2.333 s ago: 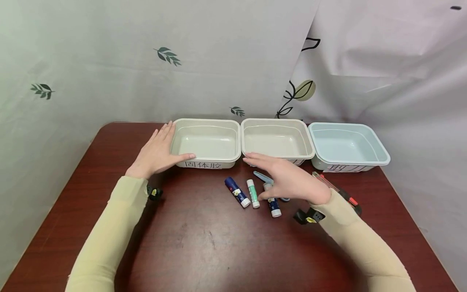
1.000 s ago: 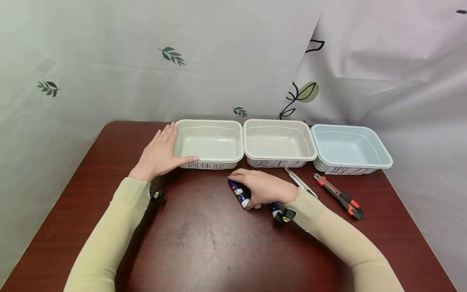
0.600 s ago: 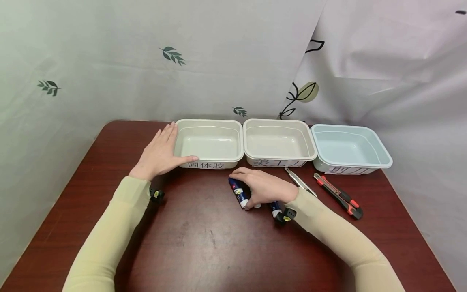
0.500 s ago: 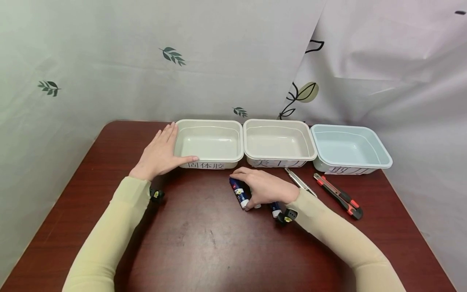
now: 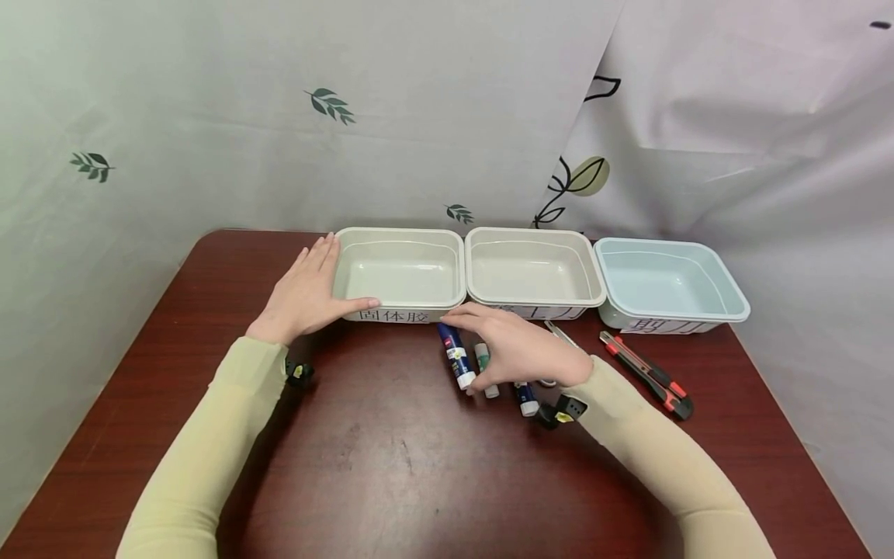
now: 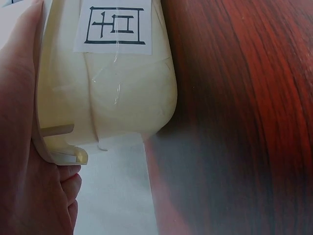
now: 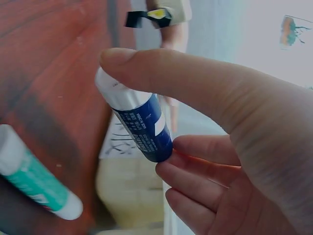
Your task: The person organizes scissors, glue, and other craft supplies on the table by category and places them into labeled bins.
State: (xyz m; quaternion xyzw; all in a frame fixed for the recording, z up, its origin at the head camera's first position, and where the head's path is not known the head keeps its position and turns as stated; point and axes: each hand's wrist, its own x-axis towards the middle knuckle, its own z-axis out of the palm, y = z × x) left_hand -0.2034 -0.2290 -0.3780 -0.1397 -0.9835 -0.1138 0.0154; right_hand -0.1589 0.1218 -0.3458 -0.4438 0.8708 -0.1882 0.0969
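Observation:
My left hand (image 5: 300,295) rests on the left end of a cream plastic box (image 5: 401,305), fingers straight along its side and thumb over the front rim. That box carries a paper label with Chinese characters. Between thumb and fingertips, my right hand (image 5: 527,345) pinches a dark blue glue stick (image 5: 457,357) by its two ends. The right wrist view shows this glue stick (image 7: 139,125) tilted, thumb on its white end. A smaller green and white glue stick (image 7: 39,181) lies beside it on the table. Another blue glue stick (image 5: 527,398) lies partly hidden under my right hand.
A second cream box (image 5: 534,301) and a light blue box (image 5: 673,316), both labelled, continue the row along the back. A red and black utility knife (image 5: 646,375) lies at right. A silver-bladed cutter (image 5: 557,332) is mostly hidden behind my right hand.
My right hand came left to the blue glue stick, took hold of it and has lifted it slightly toward the boxes. The green glue stick shows again. My left hand stays at the box.

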